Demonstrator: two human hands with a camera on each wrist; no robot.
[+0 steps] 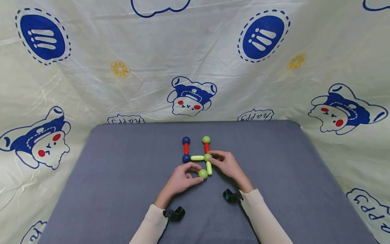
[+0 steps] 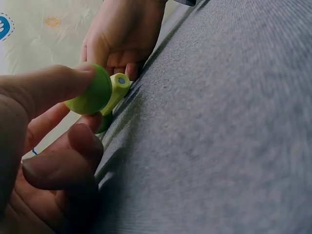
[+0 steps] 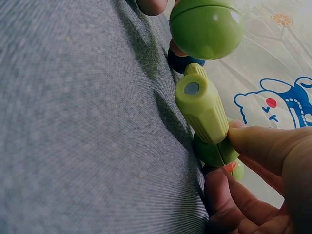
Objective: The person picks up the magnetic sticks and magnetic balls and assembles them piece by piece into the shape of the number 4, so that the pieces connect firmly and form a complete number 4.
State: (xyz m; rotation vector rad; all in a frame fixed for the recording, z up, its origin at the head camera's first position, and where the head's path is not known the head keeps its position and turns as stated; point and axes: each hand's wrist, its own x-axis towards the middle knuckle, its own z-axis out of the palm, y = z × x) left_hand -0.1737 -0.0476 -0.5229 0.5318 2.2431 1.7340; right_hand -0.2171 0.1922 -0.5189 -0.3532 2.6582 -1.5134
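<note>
My left hand (image 1: pixel 179 180) pinches a loose green ball (image 1: pixel 202 174) between thumb and fingers. Close beside that ball is the free end of a yellow-green magnetic rod (image 3: pixel 207 112), its metal tip showing. The rod runs from a green junction ball (image 1: pixel 207 157), which my right hand (image 1: pixel 228 165) holds between thumb and fingers. Another yellow-green rod (image 1: pixel 197 158) links this junction to a dark blue ball (image 1: pixel 186 158). Red rods (image 1: pixel 186 149) rise from both, one topped by a blue ball (image 1: pixel 186 140), the other by a green ball (image 1: pixel 206 139).
The shape lies on a grey cloth-covered table (image 1: pixel 137 176). Behind it hangs a pale printed curtain (image 1: pixel 146 88) that meets the table's far edge. Each wrist wears a black camera band (image 1: pixel 174 214), low over the cloth.
</note>
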